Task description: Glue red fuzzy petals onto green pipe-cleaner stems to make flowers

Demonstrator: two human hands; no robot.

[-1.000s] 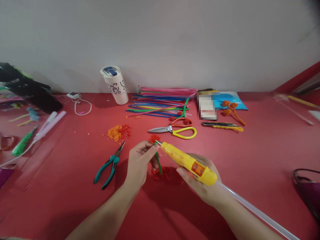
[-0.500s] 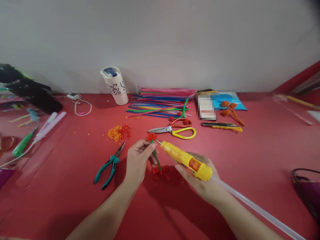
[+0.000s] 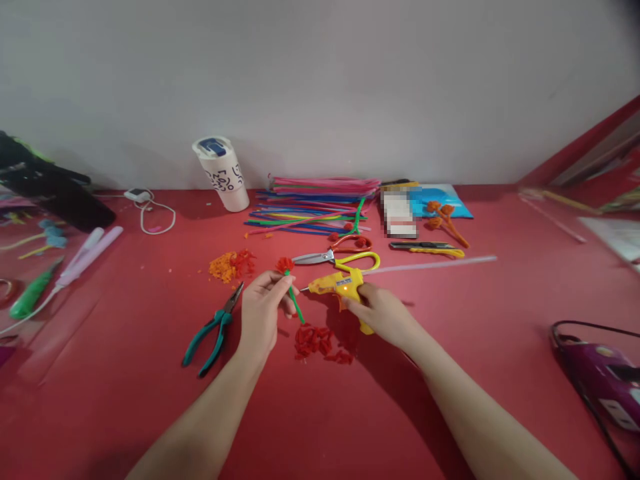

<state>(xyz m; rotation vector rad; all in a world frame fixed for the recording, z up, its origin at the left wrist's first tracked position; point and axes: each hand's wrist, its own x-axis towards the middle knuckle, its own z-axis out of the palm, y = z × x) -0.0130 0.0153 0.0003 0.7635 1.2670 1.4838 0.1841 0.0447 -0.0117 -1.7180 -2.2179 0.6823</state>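
Teal needle-nose pliers [image 3: 220, 323]: one pair, beside the left forearm.
Trimmings: two small heaps, orange [image 3: 222, 267] and red [image 3: 245, 263], touching.
Left hand [image 3: 263, 303]: one, thumb and fingers pinched on the flower's green stem.
Red flower [image 3: 285, 265]: one, upright at the left fingertips.
Scissors [image 3: 333, 257]: one pair, beyond the glue gun.
Yellow glue gun [image 3: 330, 284]: one, nozzle toward the stem.
Right hand [image 3: 387, 313]: one, clamped on its handle.

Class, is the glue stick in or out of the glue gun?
Partly in, it appears: the glue stick extends from the rear of the glue gun, its long outer part showing; the inner end is hidden.
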